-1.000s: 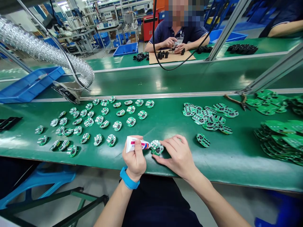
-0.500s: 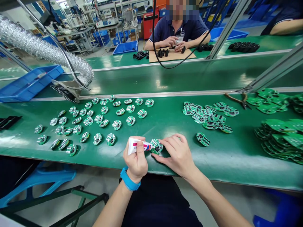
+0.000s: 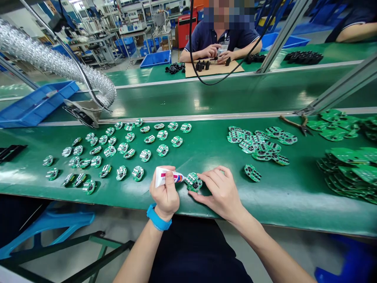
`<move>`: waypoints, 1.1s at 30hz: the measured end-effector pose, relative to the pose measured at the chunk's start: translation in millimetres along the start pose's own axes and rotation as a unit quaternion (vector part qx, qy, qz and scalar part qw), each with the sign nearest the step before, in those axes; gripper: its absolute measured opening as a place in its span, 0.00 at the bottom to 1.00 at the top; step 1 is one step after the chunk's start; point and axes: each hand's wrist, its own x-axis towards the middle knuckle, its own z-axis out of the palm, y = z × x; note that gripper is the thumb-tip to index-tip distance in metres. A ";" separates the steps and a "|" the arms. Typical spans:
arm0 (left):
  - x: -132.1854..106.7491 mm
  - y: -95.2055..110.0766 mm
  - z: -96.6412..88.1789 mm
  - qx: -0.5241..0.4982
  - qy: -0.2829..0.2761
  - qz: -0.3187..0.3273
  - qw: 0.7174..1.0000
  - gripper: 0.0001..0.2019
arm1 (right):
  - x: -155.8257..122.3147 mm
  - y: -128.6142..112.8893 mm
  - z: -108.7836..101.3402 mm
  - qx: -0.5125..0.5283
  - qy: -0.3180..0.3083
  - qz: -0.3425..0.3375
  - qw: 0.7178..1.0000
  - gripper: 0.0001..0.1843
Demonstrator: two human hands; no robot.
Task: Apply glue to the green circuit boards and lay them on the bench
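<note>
My left hand (image 3: 165,196), with a blue band at the wrist, is closed around a white glue tube (image 3: 160,177) with red and blue print. The tube's nozzle points right, at the left edge of a small round green circuit board (image 3: 194,182); whether it touches cannot be made out. Thumb and fingertips of my right hand (image 3: 219,192) grip that board's right side on the green table. Many similar boards (image 3: 121,173) are spread out to the left. A single board (image 3: 252,173) lies to the right of my right hand, below a loose heap of boards (image 3: 259,145).
Stacked green panels (image 3: 350,173) stand at the right, with pliers (image 3: 302,125) behind them. At the left are a silver duct hose (image 3: 73,67) and a blue tray (image 3: 38,104). Beyond the metal rail a person (image 3: 220,43) handles black parts. A black cable (image 3: 193,59) hangs down.
My left hand has moved a little left with the glue tube, drawing the nozzle from over the board to its left edge. My right hand and the board stay in place.
</note>
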 end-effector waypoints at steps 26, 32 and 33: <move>-14.0 18.8 16.4 -0.073 -0.035 0.017 0.997 0.11 | -1.1 0.2 2.2 0.011 -0.008 0.014 1.000 0.11; -14.4 15.3 19.0 -0.051 -0.035 0.064 0.996 0.09 | -1.1 -0.1 1.4 0.014 -0.011 0.014 1.000 0.11; -13.1 14.7 18.6 -0.049 -0.030 0.067 0.996 0.09 | -1.2 0.1 1.4 0.015 -0.011 0.015 1.000 0.12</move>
